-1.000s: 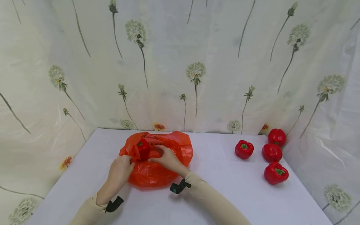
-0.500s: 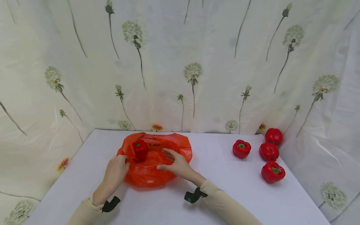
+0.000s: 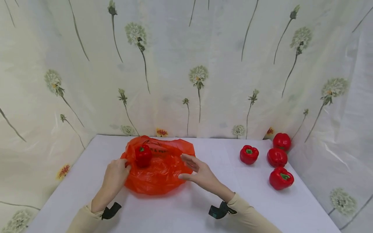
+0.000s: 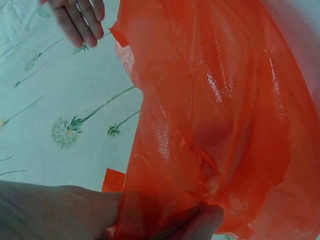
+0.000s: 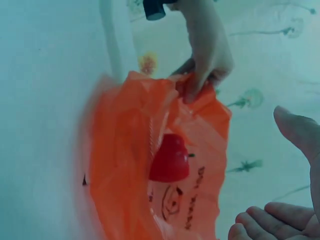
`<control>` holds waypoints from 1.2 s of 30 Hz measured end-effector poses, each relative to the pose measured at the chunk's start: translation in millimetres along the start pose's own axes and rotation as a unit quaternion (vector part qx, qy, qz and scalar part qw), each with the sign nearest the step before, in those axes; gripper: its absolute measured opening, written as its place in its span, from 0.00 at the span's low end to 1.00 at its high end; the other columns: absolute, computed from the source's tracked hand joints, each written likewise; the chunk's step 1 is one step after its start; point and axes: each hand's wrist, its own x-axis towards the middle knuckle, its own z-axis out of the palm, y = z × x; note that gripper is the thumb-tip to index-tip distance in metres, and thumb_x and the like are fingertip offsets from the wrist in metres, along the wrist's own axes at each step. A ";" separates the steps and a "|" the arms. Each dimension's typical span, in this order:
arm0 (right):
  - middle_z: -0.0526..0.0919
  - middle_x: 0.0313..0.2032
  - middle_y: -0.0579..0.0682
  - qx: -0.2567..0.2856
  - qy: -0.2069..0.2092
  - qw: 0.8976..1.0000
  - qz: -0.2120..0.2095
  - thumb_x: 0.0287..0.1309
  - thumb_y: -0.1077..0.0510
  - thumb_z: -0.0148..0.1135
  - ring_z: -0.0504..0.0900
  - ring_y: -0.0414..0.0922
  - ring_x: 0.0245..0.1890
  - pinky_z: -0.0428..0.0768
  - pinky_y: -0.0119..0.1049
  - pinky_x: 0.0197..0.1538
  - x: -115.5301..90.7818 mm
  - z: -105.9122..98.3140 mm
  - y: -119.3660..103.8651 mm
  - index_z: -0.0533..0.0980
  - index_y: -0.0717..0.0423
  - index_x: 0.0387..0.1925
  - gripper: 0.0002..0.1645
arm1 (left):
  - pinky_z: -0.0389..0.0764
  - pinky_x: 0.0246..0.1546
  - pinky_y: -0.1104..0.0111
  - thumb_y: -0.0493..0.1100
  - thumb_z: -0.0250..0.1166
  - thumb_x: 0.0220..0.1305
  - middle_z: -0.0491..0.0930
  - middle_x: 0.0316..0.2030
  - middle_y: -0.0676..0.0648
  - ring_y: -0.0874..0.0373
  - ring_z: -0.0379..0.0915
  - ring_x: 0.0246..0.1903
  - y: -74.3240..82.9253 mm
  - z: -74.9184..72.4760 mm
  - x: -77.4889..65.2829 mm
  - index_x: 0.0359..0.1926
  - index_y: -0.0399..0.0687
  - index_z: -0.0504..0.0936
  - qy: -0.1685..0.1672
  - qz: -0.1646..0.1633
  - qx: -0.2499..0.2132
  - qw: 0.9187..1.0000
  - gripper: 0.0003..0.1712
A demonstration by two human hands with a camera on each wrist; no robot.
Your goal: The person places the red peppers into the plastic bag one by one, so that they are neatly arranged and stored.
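Note:
An orange-red plastic bag (image 3: 158, 176) lies spread on the table with its mouth open. My left hand (image 3: 116, 173) pinches the bag's left edge between thumb and fingers, as the left wrist view also shows. Inside the bag's mouth, near that hand, sits a red bell pepper (image 3: 143, 156), its green stem facing up. The same bell pepper (image 5: 172, 160) shows in the right wrist view beside dark print on the bag. My right hand (image 3: 202, 174) hovers by the bag's right side, thumb and fingers spread apart, holding nothing.
At the table's right stand several more red bell peppers: one (image 3: 249, 154) apart, and others (image 3: 277, 157) (image 3: 281, 178) (image 3: 281, 141) in a rough column by the right edge. A flower-printed curtain (image 3: 175, 64) hangs behind and beside the white table (image 3: 169, 215).
My right hand has drawn away from the bell pepper in the bag, moving right with its fingers spread. My left hand keeps its pinch on the bag's edge.

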 end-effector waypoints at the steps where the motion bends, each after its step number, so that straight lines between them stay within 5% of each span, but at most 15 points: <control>1: 0.70 0.66 0.43 -0.004 0.009 1.000 0.001 0.48 0.46 0.72 0.67 0.48 0.68 0.68 0.52 0.64 -3.7 -5.2 -0.5 0.64 0.41 0.68 0.45 | 0.59 0.17 0.68 0.30 0.59 0.54 0.62 0.13 0.50 0.56 0.59 0.16 -0.2 -0.2 0.1 0.16 0.40 0.73 0.003 0.003 0.000 1.000 0.12; 8: 0.69 0.67 0.45 -0.032 0.050 0.998 0.009 0.47 0.46 0.73 0.66 0.46 0.69 0.72 0.36 0.60 -28.2 -38.8 1.5 0.64 0.45 0.68 0.46 | 0.59 0.17 0.67 0.29 0.58 0.54 0.63 0.13 0.49 0.55 0.60 0.16 -0.3 -3.6 -0.5 0.15 0.41 0.72 0.010 0.008 0.002 1.000 0.13; 20: 0.68 0.67 0.47 -0.063 0.097 0.992 0.050 0.47 0.43 0.72 0.65 0.48 0.69 0.69 0.44 0.62 -57.9 -77.9 23.2 0.64 0.42 0.67 0.46 | 0.62 0.17 0.69 0.30 0.59 0.55 0.66 0.13 0.48 0.56 0.61 0.15 0.4 -1.6 0.6 0.18 0.37 0.76 -0.009 -0.004 -0.008 1.000 0.10; 27: 0.67 0.68 0.53 -0.070 0.134 0.986 0.065 0.47 0.44 0.72 0.66 0.50 0.69 0.68 0.45 0.61 -69.6 -97.6 40.4 0.63 0.49 0.68 0.48 | 0.62 0.17 0.69 0.30 0.58 0.56 0.64 0.13 0.49 0.57 0.60 0.15 1.1 -1.2 -1.1 0.18 0.37 0.75 -0.017 -0.006 -0.013 1.000 0.10; 36: 0.64 0.70 0.55 -0.114 0.189 0.969 0.114 0.50 0.40 0.69 0.63 0.55 0.70 0.69 0.41 0.59 -80.8 -132.2 59.1 0.58 0.50 0.71 0.51 | 0.64 0.17 0.69 0.31 0.59 0.57 0.66 0.13 0.48 0.57 0.62 0.15 3.4 -1.3 -2.3 0.23 0.34 0.78 -0.028 -0.009 -0.012 0.999 0.07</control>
